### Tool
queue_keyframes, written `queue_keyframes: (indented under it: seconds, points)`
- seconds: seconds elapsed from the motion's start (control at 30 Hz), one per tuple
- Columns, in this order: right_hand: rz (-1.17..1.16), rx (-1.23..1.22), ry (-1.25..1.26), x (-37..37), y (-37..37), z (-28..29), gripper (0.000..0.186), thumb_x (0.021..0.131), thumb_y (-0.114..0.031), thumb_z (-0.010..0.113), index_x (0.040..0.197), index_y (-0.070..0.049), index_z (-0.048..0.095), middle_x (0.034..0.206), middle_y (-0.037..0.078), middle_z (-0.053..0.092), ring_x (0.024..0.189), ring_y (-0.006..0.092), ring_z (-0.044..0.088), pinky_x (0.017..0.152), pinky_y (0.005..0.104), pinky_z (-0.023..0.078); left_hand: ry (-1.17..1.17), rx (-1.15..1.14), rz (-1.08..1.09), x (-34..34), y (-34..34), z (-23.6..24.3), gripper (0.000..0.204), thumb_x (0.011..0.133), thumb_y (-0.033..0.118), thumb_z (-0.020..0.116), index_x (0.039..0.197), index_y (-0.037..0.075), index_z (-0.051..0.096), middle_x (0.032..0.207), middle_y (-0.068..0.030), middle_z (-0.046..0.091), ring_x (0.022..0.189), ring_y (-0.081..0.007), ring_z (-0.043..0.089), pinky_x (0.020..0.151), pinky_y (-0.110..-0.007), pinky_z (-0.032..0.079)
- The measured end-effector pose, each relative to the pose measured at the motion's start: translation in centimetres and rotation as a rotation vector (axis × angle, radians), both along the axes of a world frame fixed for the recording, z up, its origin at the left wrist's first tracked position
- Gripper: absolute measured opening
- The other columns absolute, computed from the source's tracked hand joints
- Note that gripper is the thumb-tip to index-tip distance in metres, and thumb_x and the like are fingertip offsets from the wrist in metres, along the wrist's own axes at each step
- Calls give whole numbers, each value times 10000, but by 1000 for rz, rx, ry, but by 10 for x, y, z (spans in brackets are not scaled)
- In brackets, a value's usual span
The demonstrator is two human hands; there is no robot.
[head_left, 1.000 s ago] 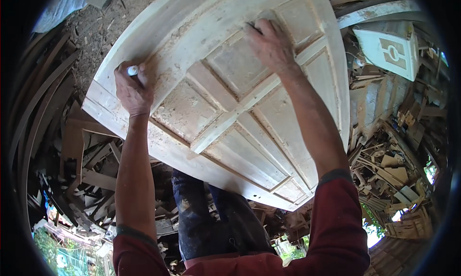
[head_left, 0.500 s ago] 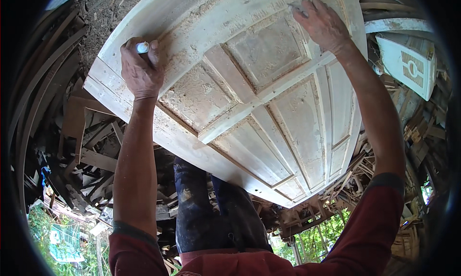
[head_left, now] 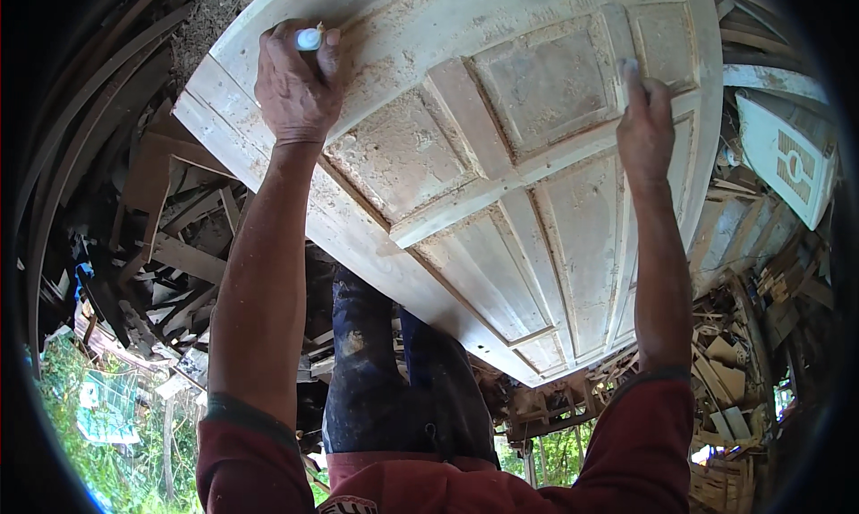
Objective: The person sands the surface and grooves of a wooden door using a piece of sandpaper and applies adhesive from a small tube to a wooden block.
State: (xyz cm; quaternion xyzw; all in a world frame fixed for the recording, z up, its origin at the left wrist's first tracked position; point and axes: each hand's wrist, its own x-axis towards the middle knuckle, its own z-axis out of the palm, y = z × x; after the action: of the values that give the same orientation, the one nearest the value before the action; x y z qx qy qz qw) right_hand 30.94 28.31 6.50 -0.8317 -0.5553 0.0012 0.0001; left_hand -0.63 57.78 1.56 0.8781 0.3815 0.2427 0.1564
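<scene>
A pale wooden panel door (head_left: 501, 169) lies in front of me, with raised strips framing its sunken panels and sawdust scattered over it. My left hand (head_left: 300, 89) is wrapped round a small white bottle (head_left: 309, 39) with a narrow tip, above the door's far left part. Over the right side of the door, my right hand (head_left: 646, 129) has its fingers drawn together. Its fingertips are at the raised strip between two far panels. Something small and greyish shows at those tips, too indistinct to name.
Scrap wood (head_left: 188, 259) is heaped to the left, and more offcuts (head_left: 729, 371) lie at the right. A white casing with a slotted grille (head_left: 787, 156) stands beyond the door's right edge. My legs (head_left: 403, 371) are close to the door's near edge.
My right hand has come nearer, from the door's far frame to the strip between panels. My left hand still holds the white bottle. The whole view has shifted slightly.
</scene>
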Motion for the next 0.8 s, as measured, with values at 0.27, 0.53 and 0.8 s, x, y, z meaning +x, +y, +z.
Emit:
queue_keyframes:
  seconds: [0.27,0.53,0.8]
  points:
    - [284,-352,-73,68,-87,6,593,848,111,580,1433,28,527,1203,157,539,1106,332,586,982,414,521,12,-16,-19,-5,2,1,384,1005,404,646,1188,91,523,1010,-129,609,870,-355,651,706,-458,545]
    - [-198,-104,54,-19,-86,-31,570,853,156,563,1417,92,530,1236,215,543,1174,387,581,985,440,528,14,-50,-33,1,1,4,387,1002,426,641,1174,96,534,1002,-129,610,904,-355,646,714,-463,544]
    - [-305,39,105,-37,-71,-24,547,820,146,580,1364,114,549,1177,228,560,1110,402,589,968,439,520,69,-51,-6,3,-6,1,383,1026,439,598,1174,87,565,1029,-145,628,921,-373,648,730,-482,531]
